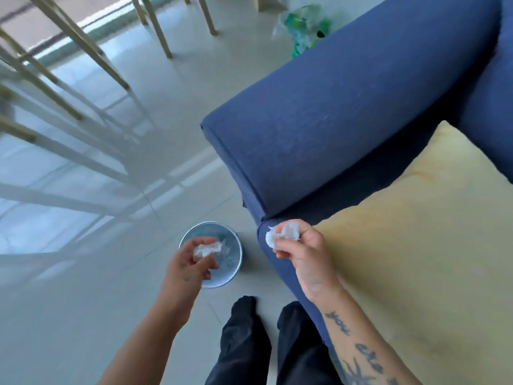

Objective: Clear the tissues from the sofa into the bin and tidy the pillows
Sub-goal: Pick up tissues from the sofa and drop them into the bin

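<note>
At the bottom edge stand two legs in black trousers [244, 343] on the pale tiled floor [83, 315]. The right forearm carries dark tattooed script [337, 322]. Its first word seems to read "you", and the rest is too blurred to read.

The left grip [191, 262], a bare hand, is clenched around a crumpled white tissue [206, 250], pinched between the thumb and curled fingers. It hangs directly over the open mouth of a small round pale-blue bin [239, 259] that stands on the floor. Pale crumpled shapes show inside the bin, but they are too blurred to make out.

The right grip [302, 251], also bare, grasps a second crumpled white tissue [283, 234] in its fingertips. It is over the front corner of the dark blue fabric sofa [333, 120], just to the right of the bin and apart from it.

A large soft yellow pillow [416, 245] lies on the sofa seat just beside the right grip, with its far corner near the broad padded armrest.

On the floor beyond the armrest sits a crumpled clear and green plastic bag [302, 31]. Further off are slim light wooden furniture legs [155, 26].
</note>
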